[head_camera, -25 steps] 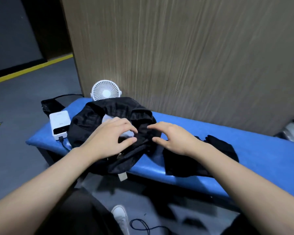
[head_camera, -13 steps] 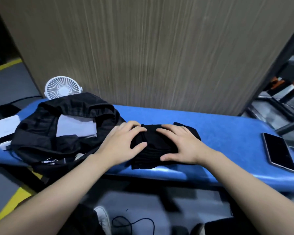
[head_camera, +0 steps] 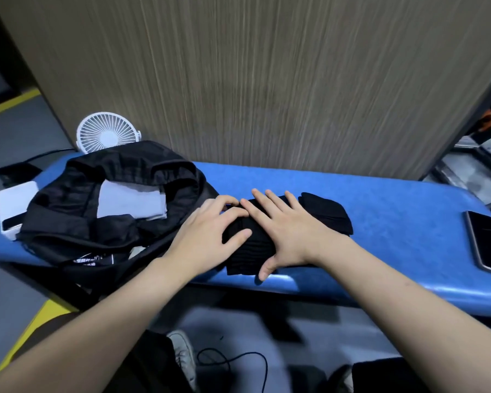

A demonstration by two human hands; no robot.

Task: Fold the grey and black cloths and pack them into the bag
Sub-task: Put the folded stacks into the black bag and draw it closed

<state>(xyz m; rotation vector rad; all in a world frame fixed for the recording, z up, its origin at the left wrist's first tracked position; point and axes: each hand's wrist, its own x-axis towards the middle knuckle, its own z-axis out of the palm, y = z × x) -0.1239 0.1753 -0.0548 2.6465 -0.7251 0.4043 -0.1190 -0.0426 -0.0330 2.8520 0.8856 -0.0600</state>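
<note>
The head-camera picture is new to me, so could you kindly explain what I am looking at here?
There is no machine: a person wears a wide-angle camera on the head, which looks forward and down, so the two bare arms reaching in from the bottom are their own. The left hand and the right hand both lie on a folded black cloth; the right hand's fingers are spread flat, the left hand's slightly bent on the cloth. It rests on a blue padded bench. To the left sits an open black bag with a folded grey cloth already inside. Also in view are a small white fan behind the bag, a white box-shaped device beside it, and a phone at the right end.
</note>
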